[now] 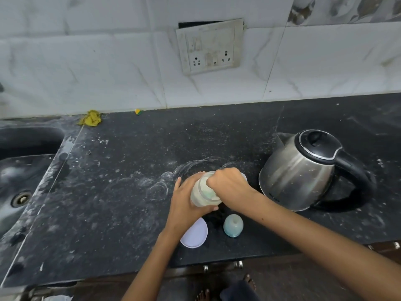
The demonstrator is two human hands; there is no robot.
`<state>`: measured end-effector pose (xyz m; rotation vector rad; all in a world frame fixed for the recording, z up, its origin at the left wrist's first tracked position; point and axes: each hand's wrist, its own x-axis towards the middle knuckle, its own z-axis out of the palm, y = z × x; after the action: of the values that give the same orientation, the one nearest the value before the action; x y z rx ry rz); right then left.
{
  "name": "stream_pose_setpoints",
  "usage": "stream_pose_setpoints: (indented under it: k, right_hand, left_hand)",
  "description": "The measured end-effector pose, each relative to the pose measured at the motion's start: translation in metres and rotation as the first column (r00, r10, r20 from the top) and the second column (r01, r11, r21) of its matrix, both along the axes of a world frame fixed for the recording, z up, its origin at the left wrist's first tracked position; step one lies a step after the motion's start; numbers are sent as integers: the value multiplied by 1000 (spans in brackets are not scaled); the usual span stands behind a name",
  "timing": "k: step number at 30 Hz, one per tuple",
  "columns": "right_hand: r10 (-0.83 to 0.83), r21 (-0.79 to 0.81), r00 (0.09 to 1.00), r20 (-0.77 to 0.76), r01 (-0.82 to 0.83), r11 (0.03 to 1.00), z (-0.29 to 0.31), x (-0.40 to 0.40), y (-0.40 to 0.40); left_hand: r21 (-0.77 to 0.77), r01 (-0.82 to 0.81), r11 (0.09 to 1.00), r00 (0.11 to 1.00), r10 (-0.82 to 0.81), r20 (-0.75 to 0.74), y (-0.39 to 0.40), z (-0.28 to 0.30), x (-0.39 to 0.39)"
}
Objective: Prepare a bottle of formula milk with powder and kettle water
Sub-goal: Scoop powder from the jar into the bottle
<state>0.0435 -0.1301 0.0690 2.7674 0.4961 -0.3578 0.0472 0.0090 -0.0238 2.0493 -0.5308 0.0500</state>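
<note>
A translucent baby bottle (202, 193) stands on the black counter (121, 192), tilted slightly toward me. My left hand (184, 200) wraps around its body from the left. My right hand (227, 185) is closed over the bottle's top; what its fingers pinch is hidden. A pale blue bottle cap (233, 225) stands on the counter just in front of the bottle. A white round lid (195, 234) lies flat beside it, partly under my left wrist. The steel kettle (303, 170) with a black lid and handle stands to the right, lid shut.
A black sink (23, 170) is set into the counter at the left. A yellow cloth (91, 118) lies by the tiled wall. A wall socket panel (209, 46) hangs above the counter. White powder rings mark the counter near the bottle.
</note>
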Motion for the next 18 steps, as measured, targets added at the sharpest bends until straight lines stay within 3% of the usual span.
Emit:
stream_pose_setpoints:
  k: [6,9,12,18]
  right_hand:
    - [21,44,999,39,-23,999,-7,-5,-8]
    - [93,182,959,268,-146,972,-21,1,-16]
    - [47,207,989,143,-76,975,-16,0,-11]
    - [-89,463,996,8,75,883,-16,-5,-20]
  left_hand:
    - [-45,-7,999,999,5,-48,5,-5,2]
    - [-64,-11,998,998,7,-62,4,-4,1]
    - [-72,-7,997,998,2,-68,3,-2,1]
    - [-57,4,998,999,-7,-50,0,4,-3]
